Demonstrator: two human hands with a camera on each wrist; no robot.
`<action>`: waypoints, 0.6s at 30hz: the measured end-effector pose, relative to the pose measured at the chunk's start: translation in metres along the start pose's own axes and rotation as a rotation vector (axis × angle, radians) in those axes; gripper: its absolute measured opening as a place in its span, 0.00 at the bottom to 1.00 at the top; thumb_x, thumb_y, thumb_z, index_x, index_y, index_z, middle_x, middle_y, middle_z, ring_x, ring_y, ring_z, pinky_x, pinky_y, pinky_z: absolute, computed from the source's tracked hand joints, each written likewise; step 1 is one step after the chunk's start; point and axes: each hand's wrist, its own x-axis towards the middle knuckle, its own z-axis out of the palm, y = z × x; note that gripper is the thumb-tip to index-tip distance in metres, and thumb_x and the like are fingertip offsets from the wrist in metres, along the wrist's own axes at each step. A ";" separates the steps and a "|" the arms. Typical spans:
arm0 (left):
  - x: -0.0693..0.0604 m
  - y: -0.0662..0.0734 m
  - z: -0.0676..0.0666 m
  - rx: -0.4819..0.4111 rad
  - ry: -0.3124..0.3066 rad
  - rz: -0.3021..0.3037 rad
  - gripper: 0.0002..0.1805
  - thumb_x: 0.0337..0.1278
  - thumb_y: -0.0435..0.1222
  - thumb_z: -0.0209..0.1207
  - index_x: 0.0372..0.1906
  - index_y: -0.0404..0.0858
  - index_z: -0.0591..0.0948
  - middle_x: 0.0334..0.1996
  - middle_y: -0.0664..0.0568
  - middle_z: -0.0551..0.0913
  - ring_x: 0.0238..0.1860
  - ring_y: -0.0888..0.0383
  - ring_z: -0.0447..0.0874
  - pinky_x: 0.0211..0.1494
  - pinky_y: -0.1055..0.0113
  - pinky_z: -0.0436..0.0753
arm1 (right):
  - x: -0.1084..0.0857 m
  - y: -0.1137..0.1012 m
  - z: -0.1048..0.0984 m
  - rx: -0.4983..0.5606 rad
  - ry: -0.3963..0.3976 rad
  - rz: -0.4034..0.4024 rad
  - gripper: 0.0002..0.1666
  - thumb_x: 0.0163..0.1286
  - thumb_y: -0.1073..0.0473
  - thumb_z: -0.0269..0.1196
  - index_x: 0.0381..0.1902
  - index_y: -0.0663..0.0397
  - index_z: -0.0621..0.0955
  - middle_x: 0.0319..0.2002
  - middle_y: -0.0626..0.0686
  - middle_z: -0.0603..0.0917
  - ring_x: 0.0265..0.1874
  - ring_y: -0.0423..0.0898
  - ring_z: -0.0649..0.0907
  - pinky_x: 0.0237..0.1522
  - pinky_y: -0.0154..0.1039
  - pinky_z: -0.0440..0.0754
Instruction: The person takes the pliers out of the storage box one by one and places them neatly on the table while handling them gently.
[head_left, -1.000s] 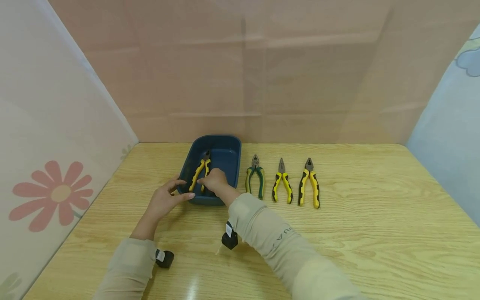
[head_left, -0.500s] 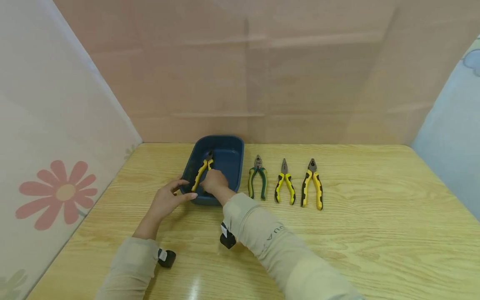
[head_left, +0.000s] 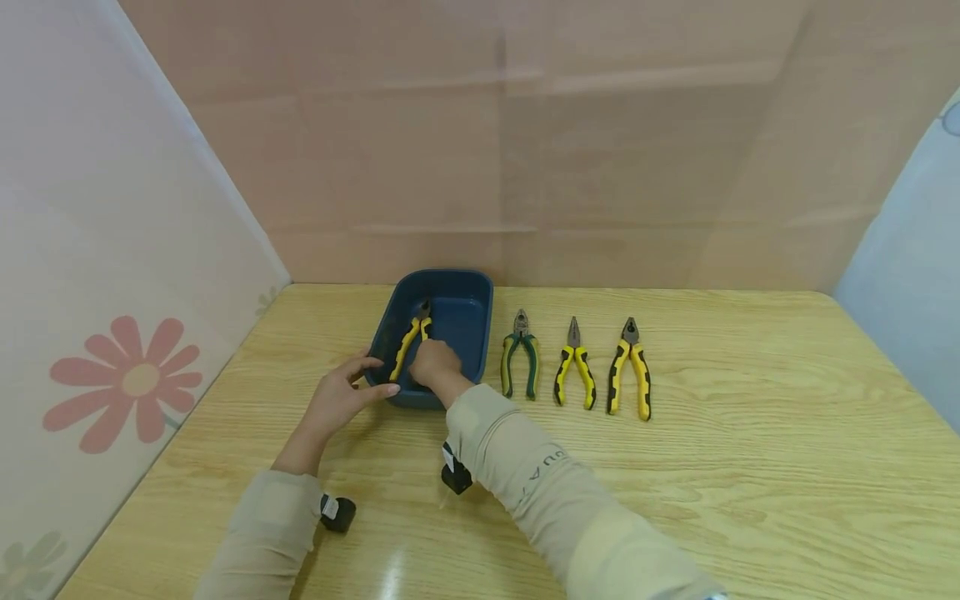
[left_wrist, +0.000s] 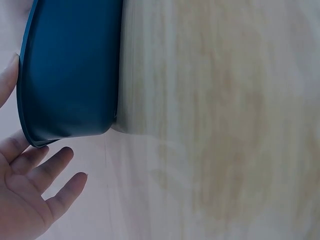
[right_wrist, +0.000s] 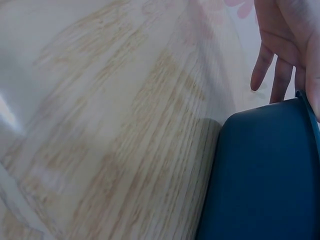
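In the head view a dark blue tub (head_left: 467,329) stands on the table with yellow-and-black pliers (head_left: 406,348) lying inside. My left hand (head_left: 339,400) holds its near left corner, the thumb along the front rim. The left wrist view shows the other fingers (left_wrist: 51,167) spread beside the tub's wall (left_wrist: 75,70). Reaching inside, my right hand (head_left: 437,364) has curled fingers over the right handle of those pliers; its fingertips are hidden. The right wrist view catches only the tub's outside (right_wrist: 265,165) and the left hand (right_wrist: 287,37).
To the tub's right lie green-handled pliers (head_left: 532,367), yellow-and-black long-nose pliers (head_left: 574,337) and larger yellow-and-black pliers (head_left: 642,379) in a row on the wooden table (head_left: 750,433). A brown wall covering (head_left: 637,183) rises behind; a flowered panel (head_left: 142,208) borders the left.
The whole scene has drifted slightly right in the head view. My right hand has settled a little lower over the pliers' handle; the tub, pliers and left hand keep their places.
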 end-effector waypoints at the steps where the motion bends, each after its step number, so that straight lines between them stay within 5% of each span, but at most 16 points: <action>1: 0.000 0.000 0.000 0.003 0.000 0.000 0.39 0.39 0.56 0.60 0.56 0.37 0.68 0.65 0.47 0.49 0.59 0.38 0.55 0.52 0.47 0.65 | 0.000 0.001 0.000 0.002 -0.002 -0.007 0.11 0.60 0.54 0.57 0.32 0.56 0.80 0.27 0.50 0.78 0.20 0.43 0.74 0.19 0.34 0.71; 8: -0.001 0.000 0.000 0.016 0.001 0.007 0.41 0.37 0.59 0.59 0.56 0.37 0.68 0.65 0.47 0.49 0.58 0.38 0.55 0.52 0.46 0.65 | -0.001 0.008 -0.004 0.111 -0.010 -0.009 0.12 0.59 0.59 0.56 0.19 0.58 0.77 0.16 0.52 0.75 0.10 0.43 0.74 0.13 0.33 0.71; 18: 0.000 -0.001 0.000 0.012 -0.003 0.009 0.40 0.37 0.59 0.59 0.56 0.38 0.68 0.65 0.48 0.49 0.59 0.38 0.55 0.51 0.46 0.65 | -0.002 0.013 -0.007 0.443 0.011 0.097 0.08 0.54 0.63 0.60 0.21 0.63 0.76 0.21 0.54 0.73 0.15 0.47 0.75 0.16 0.34 0.74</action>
